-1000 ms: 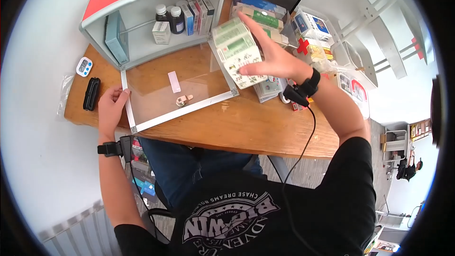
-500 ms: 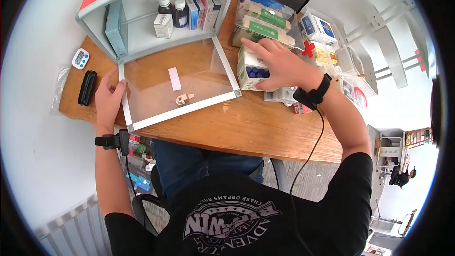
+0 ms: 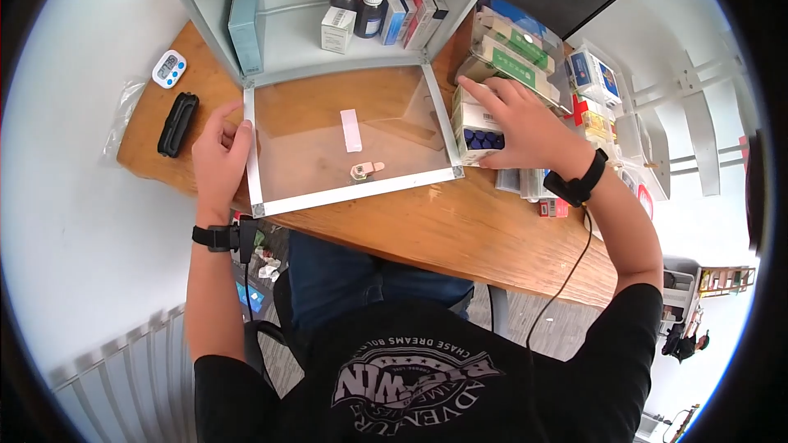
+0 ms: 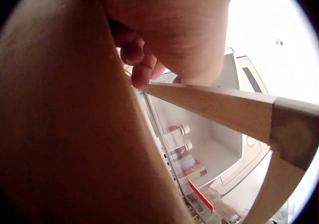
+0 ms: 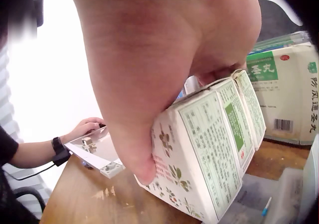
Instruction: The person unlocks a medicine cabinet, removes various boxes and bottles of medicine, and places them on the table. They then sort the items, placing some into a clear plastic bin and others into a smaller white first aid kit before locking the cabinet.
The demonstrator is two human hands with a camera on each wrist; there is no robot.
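Note:
My right hand (image 3: 529, 127) grips a white and green medicine box (image 5: 212, 152) from above, thumb on its printed side and fingers over the far side. Dark blue round-ended items (image 3: 483, 140) show at the box's end in the head view. The box is held at the right edge of the cabinet's clear door (image 3: 394, 127), which lies folded down over the table in a white frame. My left hand (image 3: 220, 160) rests at that door's left edge, thumb along the frame and fingers loosely bent beside it. In the left wrist view its fingers (image 4: 144, 72) are beside the frame.
The red-topped medicine cabinet (image 3: 287, 66) holds bottles (image 3: 371, 15), upright cartons and a blue-grey box (image 3: 246, 25). Green and white cartons (image 3: 517, 57) stand behind my right hand, white bins (image 3: 607, 82) farther right. A timer (image 3: 169, 69) and black case (image 3: 177, 125) lie at left.
My right hand has lowered the medicine box from above the door's right side to beside its right edge, turning its end into view. My left hand stays at the door's left edge.

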